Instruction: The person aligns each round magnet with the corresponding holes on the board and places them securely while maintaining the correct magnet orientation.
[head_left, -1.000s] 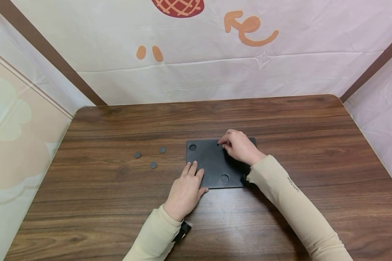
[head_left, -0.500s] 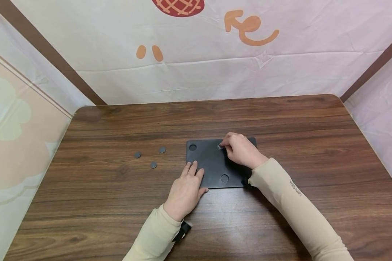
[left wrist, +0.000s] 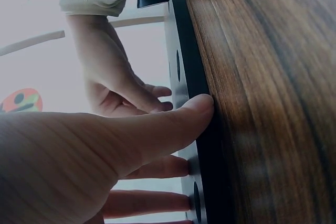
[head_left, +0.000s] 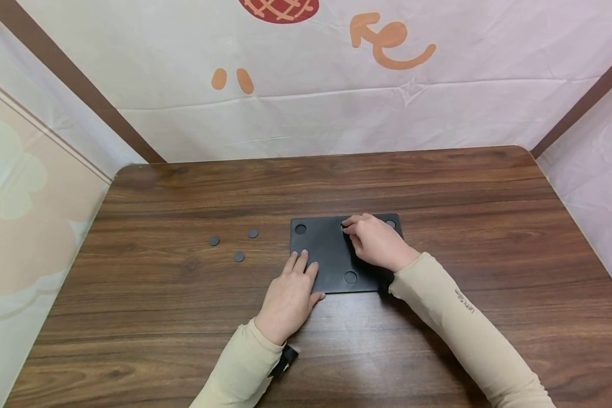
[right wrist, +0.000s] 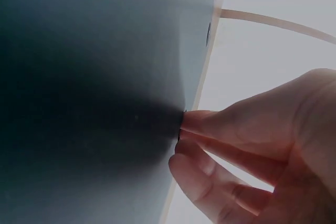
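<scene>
A flat black rectangular plate (head_left: 331,249) with round recesses lies on the wooden table. My left hand (head_left: 288,297) rests on its near left corner, fingers straight over the top and thumb (left wrist: 198,103) along the front edge. At the far middle recess is my right hand (head_left: 374,241), thumb and fingertips (right wrist: 191,119) close together right against the plate's surface. A thin dark edge of a small round pad (right wrist: 179,135) shows between those fingertips; the fingers hide most of it. Three loose dark grey round pads (head_left: 239,256) lie on the table left of the plate.
Recesses show at the plate's far left corner (head_left: 300,229), far right corner (head_left: 390,224) and near middle (head_left: 350,277). The brown wood-grain table (head_left: 148,294) extends around the plate. Behind it hangs a white printed cloth (head_left: 311,124).
My right hand has shifted slightly toward me, its fingers lower and flatter over the far middle recess. The far right recess has come into view. My left hand and the loose pads stay put.
</scene>
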`<state>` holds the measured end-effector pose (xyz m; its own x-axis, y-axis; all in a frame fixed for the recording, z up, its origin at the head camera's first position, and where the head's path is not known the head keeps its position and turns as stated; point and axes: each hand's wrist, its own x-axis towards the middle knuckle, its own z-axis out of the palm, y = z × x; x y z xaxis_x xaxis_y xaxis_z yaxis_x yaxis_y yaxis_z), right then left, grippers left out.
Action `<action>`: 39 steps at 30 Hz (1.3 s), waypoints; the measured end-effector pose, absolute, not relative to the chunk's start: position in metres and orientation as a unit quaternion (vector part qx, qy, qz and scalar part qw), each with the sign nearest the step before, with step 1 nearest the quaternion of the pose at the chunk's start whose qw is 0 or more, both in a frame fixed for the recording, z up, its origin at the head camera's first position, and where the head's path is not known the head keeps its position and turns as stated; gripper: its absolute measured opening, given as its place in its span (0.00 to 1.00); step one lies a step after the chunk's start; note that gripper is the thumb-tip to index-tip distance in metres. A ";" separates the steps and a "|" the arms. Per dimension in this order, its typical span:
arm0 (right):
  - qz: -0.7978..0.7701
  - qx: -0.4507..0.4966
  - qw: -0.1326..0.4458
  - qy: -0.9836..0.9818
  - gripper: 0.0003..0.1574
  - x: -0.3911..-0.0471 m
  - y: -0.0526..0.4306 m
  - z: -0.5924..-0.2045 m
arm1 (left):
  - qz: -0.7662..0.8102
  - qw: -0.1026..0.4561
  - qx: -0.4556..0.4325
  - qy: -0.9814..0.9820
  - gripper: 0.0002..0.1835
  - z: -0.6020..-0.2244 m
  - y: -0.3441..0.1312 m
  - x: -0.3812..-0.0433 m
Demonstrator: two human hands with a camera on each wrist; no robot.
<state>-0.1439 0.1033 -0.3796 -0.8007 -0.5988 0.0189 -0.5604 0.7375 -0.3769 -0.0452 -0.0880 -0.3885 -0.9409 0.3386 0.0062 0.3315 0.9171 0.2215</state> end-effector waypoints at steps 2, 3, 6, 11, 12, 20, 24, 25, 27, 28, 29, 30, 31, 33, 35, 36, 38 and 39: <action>-0.186 -0.310 0.051 0.931 0.15 -0.144 0.104 -0.380 | 0.110 0.018 0.171 0.979 0.27 -0.388 -0.088 -0.045; -0.187 -0.310 0.052 0.931 0.15 -0.144 0.104 -0.380 | 0.110 0.018 0.171 0.979 0.27 -0.388 -0.088 -0.045; -0.189 -0.310 0.055 0.930 0.16 -0.144 0.105 -0.381 | 0.109 0.016 0.172 0.979 0.27 -0.388 -0.088 -0.045; -0.196 -0.310 0.061 0.929 0.17 -0.144 0.108 -0.380 | 0.109 0.019 0.173 0.979 0.27 -0.387 -0.088 -0.045; -0.197 -0.308 0.063 0.928 0.17 -0.144 0.109 -0.380 | 0.110 0.020 0.172 0.979 0.27 -0.387 -0.087 -0.045; -0.207 -0.295 0.078 0.929 0.21 -0.137 0.120 -0.376 | 0.112 0.019 0.173 0.978 0.27 -0.387 -0.088 -0.045; -0.202 -0.290 0.083 0.932 0.21 -0.132 0.125 -0.376 | 0.113 0.018 0.173 0.978 0.27 -0.388 -0.088 -0.045; -0.201 -0.290 0.085 0.932 0.22 -0.132 0.127 -0.376 | 0.113 0.019 0.173 0.978 0.27 -0.388 -0.088 -0.045; -0.200 -0.290 0.086 0.932 0.22 -0.130 0.129 -0.377 | 0.114 0.021 0.171 0.978 0.27 -0.388 -0.088 -0.045; -0.199 -0.291 0.087 0.932 0.22 -0.130 0.130 -0.378 | 0.114 0.022 0.171 0.978 0.27 -0.387 -0.087 -0.045; -0.198 -0.292 0.085 0.932 0.22 -0.129 0.131 -0.378 | 0.114 0.021 0.171 0.978 0.27 -0.387 -0.088 -0.045; -0.198 -0.293 0.083 0.932 0.22 -0.128 0.132 -0.379 | 0.115 0.021 0.171 0.978 0.27 -0.387 -0.088 -0.045; -0.198 -0.295 0.081 0.931 0.22 -0.128 0.133 -0.379 | 0.114 0.020 0.172 0.978 0.27 -0.387 -0.088 -0.045; -0.199 -0.297 0.075 0.931 0.22 -0.126 0.136 -0.380 | 0.114 0.018 0.173 0.978 0.27 -0.387 -0.088 -0.045; -0.201 -0.297 0.072 0.931 0.22 -0.125 0.137 -0.381 | 0.113 0.016 0.174 0.978 0.27 -0.387 -0.088 -0.044; -0.202 -0.295 0.072 0.931 0.22 -0.124 0.138 -0.381 | 0.114 0.016 0.174 0.978 0.27 -0.388 -0.088 -0.044; -0.203 -0.293 0.072 0.932 0.22 -0.122 0.140 -0.381 | 0.114 0.014 0.174 0.978 0.27 -0.388 -0.088 -0.044; -0.202 -0.293 0.072 0.932 0.22 -0.121 0.140 -0.381 | 0.115 0.014 0.174 0.978 0.27 -0.388 -0.088 -0.044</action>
